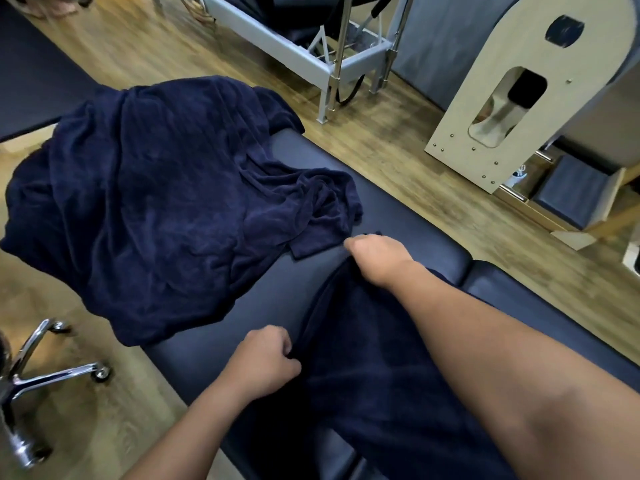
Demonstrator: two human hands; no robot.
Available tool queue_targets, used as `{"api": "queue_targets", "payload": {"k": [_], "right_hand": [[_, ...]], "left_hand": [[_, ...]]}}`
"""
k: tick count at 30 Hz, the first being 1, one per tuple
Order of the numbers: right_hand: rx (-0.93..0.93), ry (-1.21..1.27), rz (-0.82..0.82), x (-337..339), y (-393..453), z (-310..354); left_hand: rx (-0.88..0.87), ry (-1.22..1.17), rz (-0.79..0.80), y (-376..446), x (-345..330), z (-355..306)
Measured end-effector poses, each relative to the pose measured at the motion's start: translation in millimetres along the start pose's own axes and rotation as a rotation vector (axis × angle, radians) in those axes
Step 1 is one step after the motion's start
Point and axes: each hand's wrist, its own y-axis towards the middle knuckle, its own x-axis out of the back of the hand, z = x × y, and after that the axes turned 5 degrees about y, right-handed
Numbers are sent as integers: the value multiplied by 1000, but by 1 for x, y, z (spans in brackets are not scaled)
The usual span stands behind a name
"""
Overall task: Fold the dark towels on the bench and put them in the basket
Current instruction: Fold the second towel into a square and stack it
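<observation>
Nearest, the left hand [265, 362] has its fingers [284, 344] curled tight on the near edge of one dark towel [374, 375] spread on the padded table [242, 320]. Farther along that edge, the right hand [375, 258] pinches a corner, its fingertips hidden. Gripping two points likely keeps the edge taut for a fold. Beyond the right fingers lies a second, rumpled towel [145, 202], draped off the table's end. Two towels; no basket shows.

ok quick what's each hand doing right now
Left hand: closed, pinching the near towel edge.
Right hand: closed, gripping the same towel's far edge.
</observation>
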Motion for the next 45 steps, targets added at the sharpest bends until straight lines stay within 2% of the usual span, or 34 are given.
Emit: {"api": "queue_targets", "payload": {"k": [3,7,12,18,26,30,33,34,36,37,38,39,40,43,45], "right_hand": [[0,7,-42,10,-18,-17],[-15,19,-92,21,-50,-54],[-132,93,-199,15,-121,-109],[-118,190,-268,-18,-241,-205],[-213,284,-405,-56,-407,-283],[-318,308,-384,-93,-465,-309],[-527,263,-223,-117,-491,-312],[-620,204,-143,-121,-496,-306],[-754,153,-92,-129,-499,-286],[-751,157,-143,-135,-498,-270],[-706,190,-236,-143,-496,-251],[-646,248,-318,-150,-493,-226],[-585,318,-349,-157,-491,-198],[-508,420,-77,-181,-493,-127],[-556,379,-44,-200,-505,-114]], "left_hand": [[-10,-271,68,-12,7,-16],[-179,-413,172,-36,5,-58],[-328,-289,156,-71,-35,-134],[-408,-175,217,-124,-133,-234],[-499,-71,340,-177,-251,-340],[-546,65,420,-192,-296,-368],[-605,34,522,-190,-307,-368],[-663,27,460,-186,-305,-362],[-868,182,72,-169,-300,-345],[-952,324,-156,-159,-299,-332],[-955,444,-312,-149,-295,-318],[-895,548,-375,-137,-292,-302],[-801,639,-352,-127,-287,-287],[-562,822,-164,-98,-272,-243],[-403,828,-94,-82,-257,-231]]}}
